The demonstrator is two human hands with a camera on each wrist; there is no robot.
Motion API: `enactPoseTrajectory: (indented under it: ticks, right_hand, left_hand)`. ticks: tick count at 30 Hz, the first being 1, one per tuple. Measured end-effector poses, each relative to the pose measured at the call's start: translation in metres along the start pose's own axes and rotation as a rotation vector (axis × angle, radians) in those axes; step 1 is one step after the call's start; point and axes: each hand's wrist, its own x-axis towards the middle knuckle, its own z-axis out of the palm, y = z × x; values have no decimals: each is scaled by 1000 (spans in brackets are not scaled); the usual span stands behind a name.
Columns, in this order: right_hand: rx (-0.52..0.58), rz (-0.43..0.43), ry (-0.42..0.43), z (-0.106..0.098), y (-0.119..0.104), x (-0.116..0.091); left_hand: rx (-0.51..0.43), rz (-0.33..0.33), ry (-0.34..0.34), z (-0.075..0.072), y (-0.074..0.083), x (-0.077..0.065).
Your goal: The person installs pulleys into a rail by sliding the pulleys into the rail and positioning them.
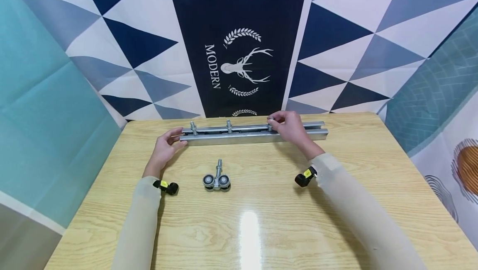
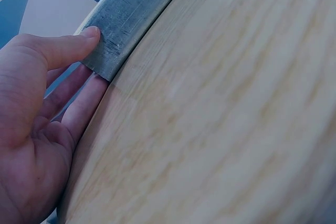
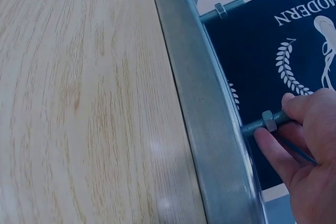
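Note:
A long metal channel rail (image 1: 239, 138) lies crosswise near the table's far edge, its slot facing up. My left hand (image 1: 164, 149) holds its left end; in the left wrist view the thumb (image 2: 79, 45) presses the outer face, and fingertips reach the end opening. Three threaded bolts with nuts stand up from the slot: a left bolt (image 1: 193, 128), a middle bolt (image 1: 229, 126) and a right bolt (image 3: 253, 127). My right hand (image 1: 291, 128) pinches the right bolt near its nut (image 3: 269, 121). Whatever the bolts join inside the rail is mostly hidden.
A loose roller trolley (image 1: 217, 181) with black-and-silver wheels and an upright bolt sits on the wooden table (image 1: 269, 203), nearer me than the rail. Behind the table hangs a patterned cloth (image 1: 239, 54). A teal cloth (image 1: 45, 96) borders the left side.

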Motion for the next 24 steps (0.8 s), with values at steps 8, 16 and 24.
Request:
enactPoseTrajectory:
  ticks: [8, 16, 24]
  right_hand:
    - [3, 15, 0, 0, 1, -1]
    - [13, 20, -5, -5, 3, -3]
    - [15, 6, -3, 0, 1, -1]
  left_hand:
    - [3, -12, 0, 1, 0, 0]
    - [4, -11, 3, 1, 2, -1]
    - [23, -16, 1, 1, 3, -1]
